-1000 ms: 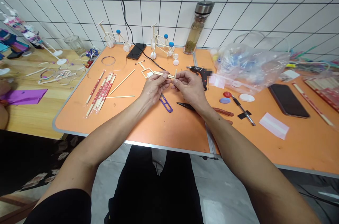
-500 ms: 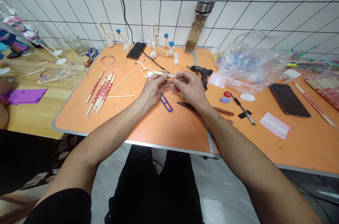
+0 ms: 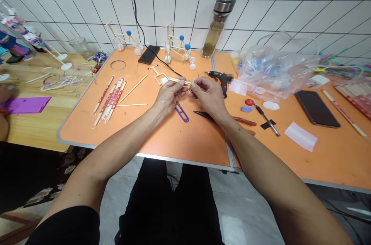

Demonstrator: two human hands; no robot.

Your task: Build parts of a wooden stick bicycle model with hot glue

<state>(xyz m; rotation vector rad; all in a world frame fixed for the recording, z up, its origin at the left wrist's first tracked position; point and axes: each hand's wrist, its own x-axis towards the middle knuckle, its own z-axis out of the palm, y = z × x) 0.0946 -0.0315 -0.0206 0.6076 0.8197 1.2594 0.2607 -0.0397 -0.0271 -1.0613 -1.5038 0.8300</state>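
Work position: both hands are raised above the orange table (image 3: pixel 162 136), near its middle. The left hand (image 3: pixel 169 96) holds the stick frame (image 3: pixel 165 79) in a narrow pinch between thumb and fingers. The right hand (image 3: pixel 207 94) pinches the frame's other end narrowly, its fingertips (image 3: pixel 194 85) on a short upright stick (image 3: pixel 190 88). The fingers hide part of the frame, which is thin pale wood with a rectangular end at 9 o'clock from the left hand.

Around the hands, 1 glue gun (image 3: pixel 220 79) lies just beyond the right hand at 1 o'clock. One purple clip (image 3: pixel 181 112), a flat open loop, lies below the left hand at 6 o'clock. One black-and-brown tool (image 3: pixel 228 119) lies under the right wrist at 5 o'clock.

At 9 o'clock lie red-and-white paper-wrapped sticks (image 3: pixel 110 99), 1 apart and the others bunched, plus 2 bare sticks (image 3: pixel 133 89). At 12 o'clock stand 2 stick models (image 3: pixel 178 46) with blue balls and white feet, beside 1 black phone (image 3: pixel 148 54). At 1 o'clock stands 1 glass bottle (image 3: pixel 217 34) with a metal cap. At 3 o'clock lie 1 clear plastic bag (image 3: pixel 275 71) and a second phone (image 3: pixel 317 109).
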